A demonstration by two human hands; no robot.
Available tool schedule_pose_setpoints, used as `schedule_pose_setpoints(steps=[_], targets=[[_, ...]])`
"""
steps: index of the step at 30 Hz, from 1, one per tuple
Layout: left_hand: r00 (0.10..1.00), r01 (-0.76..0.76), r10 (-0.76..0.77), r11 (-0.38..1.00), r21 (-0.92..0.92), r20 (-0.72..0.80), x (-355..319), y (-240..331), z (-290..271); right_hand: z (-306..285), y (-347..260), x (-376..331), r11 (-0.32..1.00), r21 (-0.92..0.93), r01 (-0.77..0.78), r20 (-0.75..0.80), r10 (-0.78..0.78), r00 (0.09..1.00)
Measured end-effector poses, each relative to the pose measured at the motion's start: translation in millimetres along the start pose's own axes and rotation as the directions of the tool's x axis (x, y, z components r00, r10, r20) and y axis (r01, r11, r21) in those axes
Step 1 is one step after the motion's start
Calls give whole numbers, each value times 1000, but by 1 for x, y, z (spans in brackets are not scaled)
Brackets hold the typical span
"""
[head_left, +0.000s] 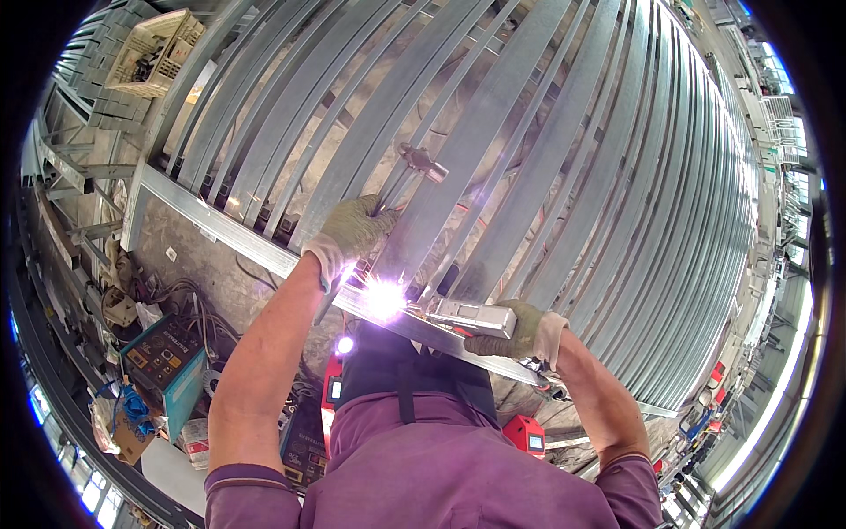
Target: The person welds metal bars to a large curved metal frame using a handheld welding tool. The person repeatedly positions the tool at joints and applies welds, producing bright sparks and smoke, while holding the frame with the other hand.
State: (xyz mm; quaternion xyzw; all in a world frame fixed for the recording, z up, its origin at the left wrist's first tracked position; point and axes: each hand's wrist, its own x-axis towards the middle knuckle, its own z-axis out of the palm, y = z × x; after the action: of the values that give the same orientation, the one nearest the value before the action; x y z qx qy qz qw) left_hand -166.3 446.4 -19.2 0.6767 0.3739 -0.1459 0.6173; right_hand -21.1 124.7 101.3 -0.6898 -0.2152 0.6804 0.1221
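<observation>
My left hand (359,227), in an olive work glove, is closed around the handle of a hammer (424,164). Its metal head points up and away over the steel bars. In my right hand (522,331), also gloved, is a silver, boxy welding torch (473,317). The torch's tip points left at a bright white-violet arc (385,300), which burns where a long flat bar meets the steel edge rail (233,231). Glare hides the joint itself. My left hand sits just above and left of the arc.
Long grey steel bars (493,115) run away from me in a wide row. A yellow crate (156,53) stands far left. At the lower left are a blue-and-black machine (164,360) and tangled cables (201,304). A red device (526,435) is beside me at the right.
</observation>
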Motion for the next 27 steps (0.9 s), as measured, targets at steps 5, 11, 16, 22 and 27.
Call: schedule_pose_setpoints(steps=[5, 11, 16, 22, 27], targets=[[999, 48, -48, 999, -22, 2, -3, 5, -1, -5, -15, -10, 999, -11, -50, 14, 51, 999], [999, 43, -43, 999, -7, 9, -2, 4, -2, -6, -20, -13, 997, -13, -74, 13, 74, 997], [999, 52, -52, 999, -2, 6, -3, 6, -1, 1, 10, -2, 1000, -4, 4, -8, -4, 1000], [1000, 27, -27, 999, 17, -6, 2, -2, -1, 2, 15, -2, 1000, -12, -1, -16, 1, 1000], [1000, 12, -11, 996, 85, -13, -4, 9, -2, 2, 16, -4, 999, -43, -13, -29, 12, 1000]])
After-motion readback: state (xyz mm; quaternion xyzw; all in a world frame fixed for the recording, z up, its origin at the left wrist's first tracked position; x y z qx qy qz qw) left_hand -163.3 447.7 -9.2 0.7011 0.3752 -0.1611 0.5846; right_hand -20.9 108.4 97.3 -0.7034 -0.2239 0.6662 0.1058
